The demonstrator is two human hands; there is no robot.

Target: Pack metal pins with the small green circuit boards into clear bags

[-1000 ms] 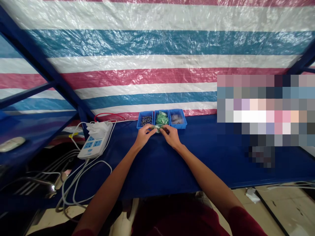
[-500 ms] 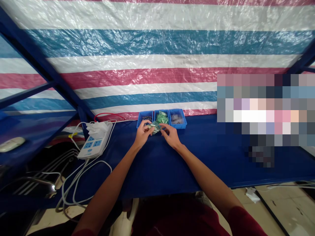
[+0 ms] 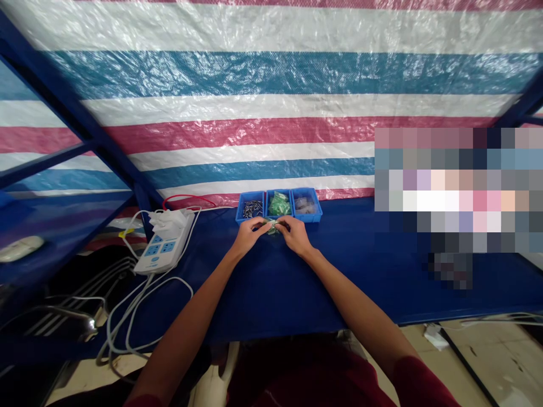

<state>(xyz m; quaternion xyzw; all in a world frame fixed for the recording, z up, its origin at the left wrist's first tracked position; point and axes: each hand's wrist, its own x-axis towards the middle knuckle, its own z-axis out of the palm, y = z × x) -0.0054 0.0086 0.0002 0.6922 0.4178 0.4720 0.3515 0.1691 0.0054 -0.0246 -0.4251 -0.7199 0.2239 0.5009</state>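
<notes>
My left hand and my right hand meet over the blue table, just in front of three small blue bins. Together their fingertips pinch a small green part; its shape is too small to make out. The left bin holds dark metal pieces, the middle bin green parts, the right bin greyish clear pieces. Both forearms reach far forward from my red sleeves.
A white power strip with blue sockets lies at the table's left, its white cables trailing down over the edge. A striped tarp hangs behind the bins. A blue metal frame rises at left. A blurred-out area covers the right.
Half a second ago my left hand was raised at the left bin with the green part tilted up; now both hands have come back together lower, pinching it between them.
</notes>
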